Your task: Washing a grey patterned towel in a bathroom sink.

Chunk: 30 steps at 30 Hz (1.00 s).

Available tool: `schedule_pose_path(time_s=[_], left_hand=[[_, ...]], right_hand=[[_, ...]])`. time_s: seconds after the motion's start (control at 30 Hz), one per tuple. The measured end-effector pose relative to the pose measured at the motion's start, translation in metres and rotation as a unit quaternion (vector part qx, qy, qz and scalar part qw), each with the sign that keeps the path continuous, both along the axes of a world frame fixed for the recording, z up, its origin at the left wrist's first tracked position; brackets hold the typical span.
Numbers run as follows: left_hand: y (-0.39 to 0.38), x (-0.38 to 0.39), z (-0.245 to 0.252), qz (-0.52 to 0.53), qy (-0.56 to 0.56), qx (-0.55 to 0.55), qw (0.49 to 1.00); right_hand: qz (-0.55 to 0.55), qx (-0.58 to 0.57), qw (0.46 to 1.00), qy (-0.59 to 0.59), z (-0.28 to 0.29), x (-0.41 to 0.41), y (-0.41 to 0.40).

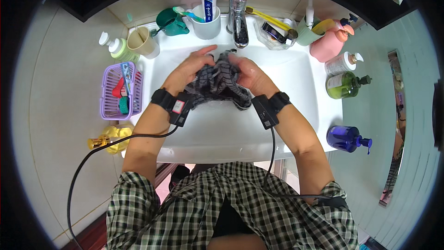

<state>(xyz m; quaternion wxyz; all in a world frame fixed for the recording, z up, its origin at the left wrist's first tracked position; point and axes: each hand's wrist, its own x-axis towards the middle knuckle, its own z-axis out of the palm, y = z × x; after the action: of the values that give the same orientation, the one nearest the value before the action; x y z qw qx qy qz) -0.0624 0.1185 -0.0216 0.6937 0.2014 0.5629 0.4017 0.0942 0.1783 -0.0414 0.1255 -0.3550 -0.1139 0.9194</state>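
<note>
A wet, dark grey cloth with black stripes (218,83) hangs bunched over the basin of a white washbasin (222,132). My left hand (192,66) grips its upper left side, with the index finger stretched out towards the tap. On the other side, my right hand (249,73) pinches the cloth near its top, and the fingertips are blurred. The chrome tap (238,21) stands just beyond both hands, its spout above the far edge of the basin. Folds of the cloth hide part of the fingers.
Along the back rim are a grey cup (206,29) with toothpaste, a green cup (170,21) and a clear dish (274,38). A purple basket (136,92) sits left. Pump bottles, including a blue one (343,138), line the right rim. Black cables (100,147) trail from both wrists.
</note>
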Motion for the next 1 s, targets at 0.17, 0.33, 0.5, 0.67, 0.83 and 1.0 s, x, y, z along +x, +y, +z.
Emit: schedule_pose_path(time_s=[0.17, 0.33, 0.5, 0.67, 0.83, 1.0], left_hand=[[-0.002, 0.009, -0.034, -0.149, 0.093, 0.074, 0.982], [0.020, 0.025, -0.033, -0.199, 0.280, 0.069, 0.937], [0.026, 0.061, -0.027, -0.084, 0.211, 0.136, 0.964], [0.015, 0.079, -0.028, -0.067, 0.472, 0.232, 0.848], [-0.009, 0.060, -0.062, 0.042, 0.543, 0.276, 0.792], [-0.025, 0.061, -0.059, 0.002, 0.200, 0.198, 0.960]], right_hand=[[0.045, 0.126, 0.987, -0.089, 0.007, 0.008, 0.011], [0.037, 0.231, 0.959, -0.160, 0.018, 0.053, 0.021], [0.207, 0.674, 0.662, -0.254, 0.002, 0.068, 0.018], [0.179, 0.548, 0.791, -0.205, -0.014, 0.036, 0.001], [0.124, 0.333, 0.898, -0.261, -0.013, 0.012, -0.005], [-0.022, 0.043, 0.996, -0.069, 0.010, 0.032, 0.005]])
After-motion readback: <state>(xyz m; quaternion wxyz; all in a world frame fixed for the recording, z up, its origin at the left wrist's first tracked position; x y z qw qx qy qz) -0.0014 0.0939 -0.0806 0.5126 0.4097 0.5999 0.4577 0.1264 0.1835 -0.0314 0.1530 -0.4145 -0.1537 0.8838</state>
